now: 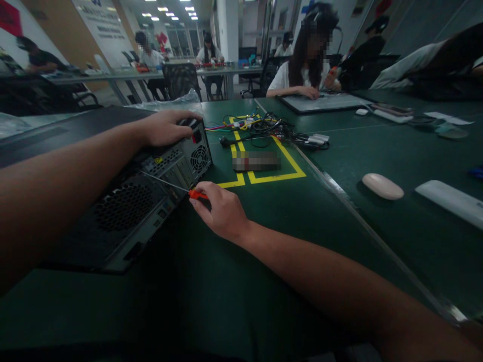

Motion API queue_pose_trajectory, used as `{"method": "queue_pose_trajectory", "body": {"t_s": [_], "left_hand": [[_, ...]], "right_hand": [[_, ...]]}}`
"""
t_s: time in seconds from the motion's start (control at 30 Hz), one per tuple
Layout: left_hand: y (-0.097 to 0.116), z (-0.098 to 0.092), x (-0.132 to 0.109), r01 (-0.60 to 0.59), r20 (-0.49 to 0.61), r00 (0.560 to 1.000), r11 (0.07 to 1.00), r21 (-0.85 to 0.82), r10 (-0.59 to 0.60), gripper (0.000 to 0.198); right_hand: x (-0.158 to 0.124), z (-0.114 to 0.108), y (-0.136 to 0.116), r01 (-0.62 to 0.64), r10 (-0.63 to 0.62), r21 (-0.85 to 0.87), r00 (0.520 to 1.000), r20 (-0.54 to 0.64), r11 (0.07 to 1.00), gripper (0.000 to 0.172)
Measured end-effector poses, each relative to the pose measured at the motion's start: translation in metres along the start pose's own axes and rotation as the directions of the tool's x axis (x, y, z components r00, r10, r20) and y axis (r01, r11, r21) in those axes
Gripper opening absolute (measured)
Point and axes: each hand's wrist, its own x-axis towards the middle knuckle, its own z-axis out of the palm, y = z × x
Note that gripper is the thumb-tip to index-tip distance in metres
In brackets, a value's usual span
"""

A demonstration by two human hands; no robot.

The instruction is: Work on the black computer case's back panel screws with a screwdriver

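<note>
A black desktop computer case (124, 216) lies on the table at the left, its rear panel with vents, slots and ports turned toward me. My left hand (169, 128) rests over the upper edge near the far corner, its fingers and thumb holding the case beside a round fan grille (198, 158). My right hand (222, 208) is closed around the orange handle of a screwdriver (198, 194). The long metal shaft points left at the rear panel; I cannot tell exactly what its tip touches.
Bundled cables (271, 125) lie beyond the case, near yellow tape marks (279, 177) and a blurred-out object (256, 161). To the right are a pale computer mouse (382, 186) and a white bar (451, 201). A co-worker (305, 65) works on a flat panel (328, 102) across the table.
</note>
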Motion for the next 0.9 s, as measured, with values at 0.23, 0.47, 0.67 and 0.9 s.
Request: {"method": "queue_pose_trajectory", "body": {"t_s": [0.23,0.47,0.67,0.9], "left_hand": [[-0.006,0.003,0.004,-0.025,-0.020,0.999,0.998,0.053,0.026,0.092],[-0.008,0.004,0.011,-0.042,0.055,0.998,0.985,0.167,0.033,0.094],[-0.015,-0.004,0.025,-0.061,0.080,0.996,0.973,0.221,0.044,0.094],[-0.016,0.002,0.046,-0.080,0.056,0.996,0.988,0.134,0.073,0.080]], "right_hand": [[0.000,0.001,0.001,0.001,-0.001,0.001,1.000,-0.007,1.000,0.022],[-0.002,-0.001,-0.001,0.025,-0.026,-0.017,0.998,-0.060,1.000,0.029],[-0.002,-0.003,-0.003,0.009,-0.010,-0.011,0.998,-0.066,1.000,0.037],[-0.005,0.005,0.003,0.089,-0.086,0.030,0.991,-0.105,0.996,0.032]]}}
